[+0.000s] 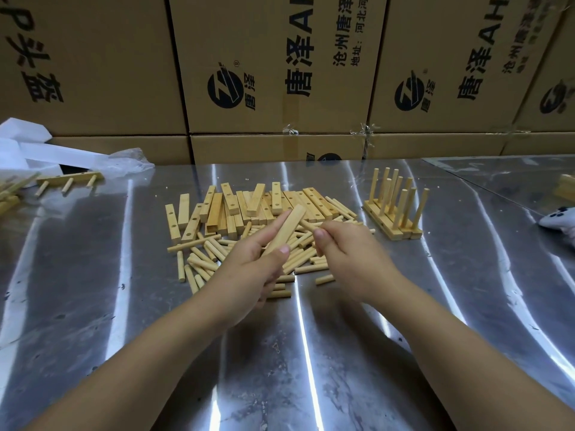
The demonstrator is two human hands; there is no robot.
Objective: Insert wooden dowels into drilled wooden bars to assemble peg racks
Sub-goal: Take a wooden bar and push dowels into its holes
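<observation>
Light is moderate and comes from above; the metal table throws it back in long white streaks of glare, strongest toward the near edge; soft dark shadows lie under both forearms; the cardboard boxes behind are evenly lit and their print is sharp; the wide lens bends straight lines at the edges; the corners darken slightly; focus is crisp at centre.

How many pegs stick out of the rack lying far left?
3, on the rack: one near its left end, one at the middle, one near its right end; none seems hidden.
</observation>
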